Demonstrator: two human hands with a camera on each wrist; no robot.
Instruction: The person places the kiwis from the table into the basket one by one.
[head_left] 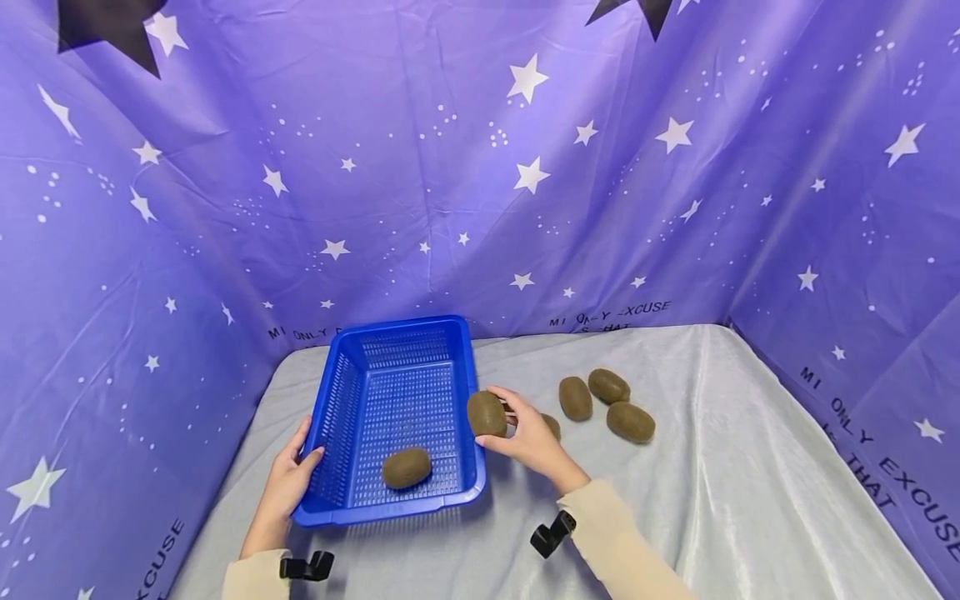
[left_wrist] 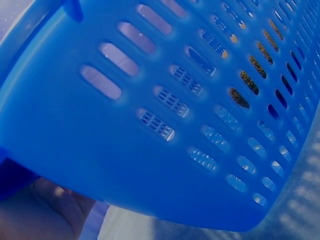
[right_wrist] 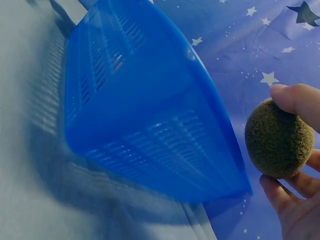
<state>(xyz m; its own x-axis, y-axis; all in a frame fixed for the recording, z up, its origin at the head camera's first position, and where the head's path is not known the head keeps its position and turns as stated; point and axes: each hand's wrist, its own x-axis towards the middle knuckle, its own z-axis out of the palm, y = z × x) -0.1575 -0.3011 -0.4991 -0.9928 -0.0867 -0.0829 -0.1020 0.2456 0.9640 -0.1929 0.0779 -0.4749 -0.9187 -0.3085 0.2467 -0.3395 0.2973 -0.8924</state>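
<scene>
A blue plastic basket with slotted walls stands on the cloth, and one brown kiwi lies in its near part. My left hand grips the basket's left rim, with the thumb over the edge. In the left wrist view the slotted basket wall fills most of the picture and hides most of that hand. At the right rim, my right hand pinches another kiwi between thumb and fingers. The right wrist view shows this kiwi raised beside the basket.
Several more kiwis lie right of the basket: one by itself, two others close together, and one partly behind my right hand. Pale grey cloth covers the table. A purple star-printed curtain encloses the back and sides.
</scene>
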